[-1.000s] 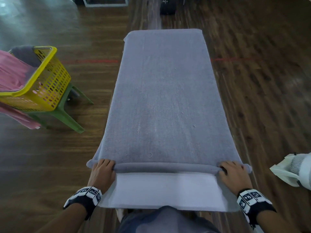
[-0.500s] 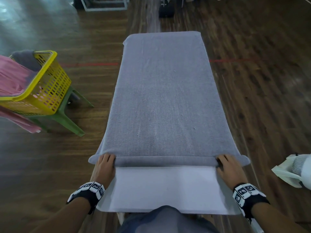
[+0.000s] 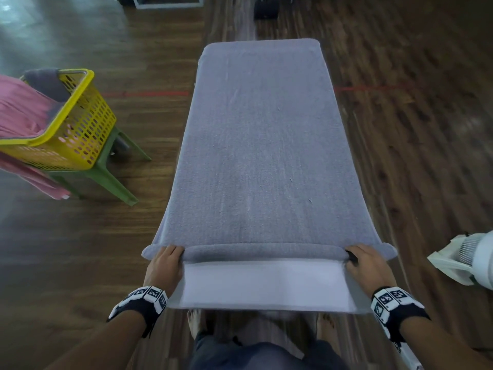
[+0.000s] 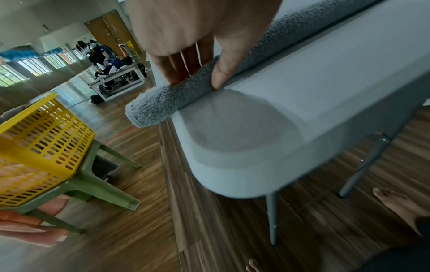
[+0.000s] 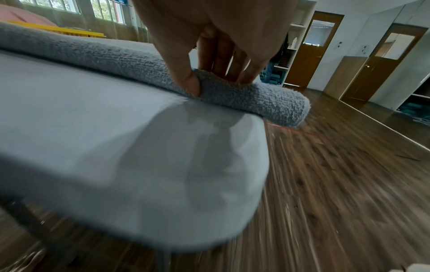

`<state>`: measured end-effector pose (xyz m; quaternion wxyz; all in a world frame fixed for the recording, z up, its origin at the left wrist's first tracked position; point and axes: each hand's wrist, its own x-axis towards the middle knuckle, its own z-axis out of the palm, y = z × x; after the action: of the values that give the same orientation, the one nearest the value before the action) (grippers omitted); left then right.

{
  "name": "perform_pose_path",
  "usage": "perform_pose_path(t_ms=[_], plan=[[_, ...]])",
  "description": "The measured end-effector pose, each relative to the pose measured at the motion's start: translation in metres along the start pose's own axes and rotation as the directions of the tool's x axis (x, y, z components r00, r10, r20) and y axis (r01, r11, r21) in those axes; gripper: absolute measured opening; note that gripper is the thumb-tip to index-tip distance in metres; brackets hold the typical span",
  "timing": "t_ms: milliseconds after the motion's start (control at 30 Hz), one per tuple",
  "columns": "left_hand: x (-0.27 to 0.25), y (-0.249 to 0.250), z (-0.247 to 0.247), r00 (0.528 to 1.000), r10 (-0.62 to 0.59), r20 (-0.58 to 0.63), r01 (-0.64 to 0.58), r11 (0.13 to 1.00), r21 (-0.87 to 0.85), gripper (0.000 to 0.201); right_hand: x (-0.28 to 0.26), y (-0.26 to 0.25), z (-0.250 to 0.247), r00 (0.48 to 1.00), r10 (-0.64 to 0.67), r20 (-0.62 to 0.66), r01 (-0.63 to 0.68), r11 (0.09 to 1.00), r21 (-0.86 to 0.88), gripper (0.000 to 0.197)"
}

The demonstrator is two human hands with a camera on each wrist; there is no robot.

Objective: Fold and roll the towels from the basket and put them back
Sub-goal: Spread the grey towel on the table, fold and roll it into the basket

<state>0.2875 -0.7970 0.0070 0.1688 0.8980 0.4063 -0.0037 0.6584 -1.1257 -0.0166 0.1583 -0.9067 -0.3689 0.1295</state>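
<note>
A long grey towel [image 3: 262, 145] lies flat along a narrow white table [image 3: 264, 284]. Its near end is rolled into a thin tube [image 3: 264, 251] across the table's width. My left hand [image 3: 166, 263] grips the roll's left end [image 4: 163, 104], thumb on the near side and fingers over the top. My right hand [image 3: 364, 263] grips the roll's right end [image 5: 267, 103] the same way. A yellow basket [image 3: 77, 129] stands at the left on a green stool, with pink towels [image 3: 21, 110] and a dark grey one [image 3: 48, 81] in it.
Dark wooden floor surrounds the table. A white fan [image 3: 469, 259] sits at the right edge. The green stool [image 3: 106, 172] holds the basket left of the table. My bare feet [image 3: 196, 323] are under the table's near end. People sit at a far table [image 4: 111, 70].
Both hands have moved the rolled end a little farther up the table, and more white table shows in front of it. The roll looks slightly thicker.
</note>
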Motion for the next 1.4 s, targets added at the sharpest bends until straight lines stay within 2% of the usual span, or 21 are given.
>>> perform_pose_path(t_ms=[167,267,333,400,433,500,567,633,700,733,867,967,1033,1133,1233,1267,1333,1400], plan=[[-0.04,-0.007,0.008,1.0,0.019,0.001,-0.019,0.999,-0.027,0.028,-0.046,0.009,0.009,0.996,-0.078,-0.041,0.076,0.996,-0.037,0.041],[-0.058,-0.009,0.013,1.0,0.015,-0.001,-0.015,0.998,-0.054,0.026,-0.064,0.017,0.015,0.999,-0.048,-0.024,0.047,0.997,-0.061,0.04],[-0.069,-0.011,0.014,1.0,0.028,-0.007,-0.028,0.998,-0.052,0.022,-0.075,0.019,0.018,0.999,-0.03,-0.016,0.029,0.995,-0.094,0.034],[-0.077,-0.012,0.015,0.999,0.032,0.016,-0.031,0.999,-0.041,0.028,-0.083,0.017,0.017,0.999,-0.033,-0.041,0.027,0.989,-0.146,0.018],[-0.079,-0.013,0.015,0.999,0.035,0.016,-0.035,0.999,-0.036,0.032,-0.085,0.017,0.016,0.997,-0.051,-0.057,0.041,0.985,-0.166,0.014],[-0.077,-0.011,0.012,0.998,0.041,0.044,-0.04,0.999,-0.02,0.037,-0.082,0.015,0.016,0.993,-0.069,-0.097,0.051,0.982,-0.18,0.021],[-0.07,-0.008,0.007,0.997,-0.004,0.079,0.006,1.0,-0.021,0.036,-0.074,0.013,0.012,0.992,-0.054,-0.114,0.038,0.989,-0.143,0.012],[-0.061,-0.009,0.004,0.998,-0.03,0.052,0.032,0.998,-0.046,0.034,-0.065,0.011,0.009,0.987,-0.071,-0.146,0.054,0.992,-0.114,0.027],[-0.057,-0.012,0.004,0.999,0.015,0.044,-0.012,0.999,-0.05,0.051,-0.061,0.009,0.008,0.98,-0.103,-0.171,0.089,0.992,-0.09,0.028],[-0.057,-0.012,0.005,0.999,0.041,0.035,-0.04,0.998,-0.038,0.052,-0.06,0.007,0.008,0.981,-0.106,-0.16,0.096,0.993,-0.07,0.03],[-0.058,-0.001,0.001,1.0,-0.003,-0.002,0.003,1.0,-0.015,0.039,-0.066,0.006,0.018,0.983,-0.106,-0.152,0.102,0.994,-0.035,0.025],[-0.055,0.001,0.0,0.999,0.002,-0.034,0.0,0.999,0.04,0.03,-0.069,0.007,0.019,0.985,-0.122,-0.123,0.117,0.992,-0.052,0.047],[-0.052,0.002,0.001,0.999,-0.033,-0.018,0.033,0.999,0.0,0.028,-0.066,0.01,0.019,0.983,-0.13,-0.128,0.125,0.991,-0.043,0.051],[-0.06,0.002,0.009,0.999,-0.047,-0.01,0.047,0.998,-0.034,0.034,-0.057,0.016,0.018,0.978,-0.154,-0.138,0.155,0.988,-0.009,0.049],[-0.068,-0.002,0.019,1.0,-0.019,0.008,0.019,1.0,0.002,0.047,-0.053,0.019,0.019,0.982,-0.159,-0.105,0.16,0.987,0.001,0.046],[-0.068,-0.003,0.02,1.0,-0.013,0.006,0.013,1.0,0.011,0.046,-0.052,0.018,0.018,0.984,-0.152,-0.088,0.152,0.988,-0.015,0.041],[-0.063,-0.001,0.016,1.0,-0.013,-0.001,0.013,1.0,0.027,0.031,-0.045,0.016,0.014,0.988,-0.133,-0.082,0.127,0.989,-0.082,0.026],[-0.052,0.003,0.007,1.0,-0.021,0.004,0.021,0.998,0.055,0.023,-0.032,0.012,0.007,0.989,-0.128,-0.078,0.118,0.985,-0.122,0.025]])
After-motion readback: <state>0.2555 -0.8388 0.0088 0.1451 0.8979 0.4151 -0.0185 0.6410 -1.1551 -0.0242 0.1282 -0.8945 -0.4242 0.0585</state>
